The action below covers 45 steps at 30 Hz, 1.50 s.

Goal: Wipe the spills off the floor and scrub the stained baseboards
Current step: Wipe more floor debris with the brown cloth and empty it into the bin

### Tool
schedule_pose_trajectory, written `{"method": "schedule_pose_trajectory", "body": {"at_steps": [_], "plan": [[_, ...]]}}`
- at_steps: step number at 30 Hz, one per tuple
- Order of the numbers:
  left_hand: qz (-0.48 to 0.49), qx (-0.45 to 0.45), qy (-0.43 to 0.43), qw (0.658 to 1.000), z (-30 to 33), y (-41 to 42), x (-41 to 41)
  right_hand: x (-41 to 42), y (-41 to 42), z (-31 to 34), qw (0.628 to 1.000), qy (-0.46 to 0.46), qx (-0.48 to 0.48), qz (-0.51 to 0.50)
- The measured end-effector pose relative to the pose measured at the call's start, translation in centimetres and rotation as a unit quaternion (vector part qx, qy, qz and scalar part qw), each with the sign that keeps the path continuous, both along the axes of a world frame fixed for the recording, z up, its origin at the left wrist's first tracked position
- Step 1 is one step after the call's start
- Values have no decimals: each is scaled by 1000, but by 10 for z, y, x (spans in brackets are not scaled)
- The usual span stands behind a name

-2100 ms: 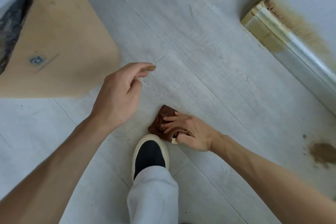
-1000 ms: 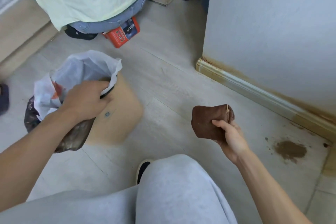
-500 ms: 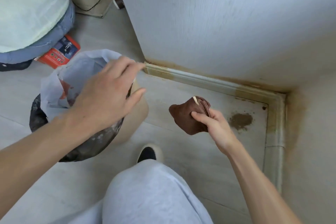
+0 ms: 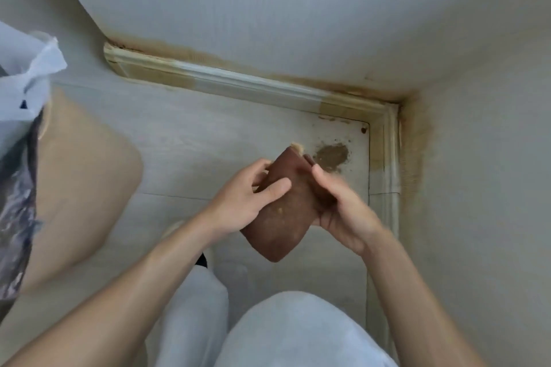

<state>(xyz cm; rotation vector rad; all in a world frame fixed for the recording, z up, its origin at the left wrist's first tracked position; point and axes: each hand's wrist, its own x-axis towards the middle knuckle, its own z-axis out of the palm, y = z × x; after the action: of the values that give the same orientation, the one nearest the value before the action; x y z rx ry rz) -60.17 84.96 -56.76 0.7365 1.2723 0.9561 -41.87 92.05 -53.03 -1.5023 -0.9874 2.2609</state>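
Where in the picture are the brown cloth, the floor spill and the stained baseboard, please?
brown cloth (image 4: 286,217): head view, middle of its flat face.
floor spill (image 4: 331,155): head view, centre of the brown patch.
stained baseboard (image 4: 238,85): head view, mid-length of its moulding.

A single head-worn, wide-angle view is given, directed steeply downward and forward from above the person's knees. The floor (image 4: 185,140) is seen at close range, with a room corner where two stretches of baseboard (image 4: 256,86) meet placed upper right. Both forearms are shown entering from the lower edge. Straight lines are bowed by the lens.
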Motion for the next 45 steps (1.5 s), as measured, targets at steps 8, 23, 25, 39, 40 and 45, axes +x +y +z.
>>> {"method": "schedule_pose_trajectory", "body": {"at_steps": [8,23,25,39,40,45], "plan": [[37,-60,-60,996,-34,4,31,0,-50,-29,978,45,-152,-134],[12,-106,64,992,-49,-8,16,57,80,-44,695,-564,423,141],[9,-97,70,993,-50,-11,14,53,106,-54,659,-579,443,186],[23,-81,99,992,-52,-35,-14,43,86,-105,756,-445,450,168],[27,-79,101,991,-52,-35,-15,44,84,-102,771,-430,445,154],[46,-78,102,991,-50,-37,-19,57,108,-81,753,-488,430,94]]}}
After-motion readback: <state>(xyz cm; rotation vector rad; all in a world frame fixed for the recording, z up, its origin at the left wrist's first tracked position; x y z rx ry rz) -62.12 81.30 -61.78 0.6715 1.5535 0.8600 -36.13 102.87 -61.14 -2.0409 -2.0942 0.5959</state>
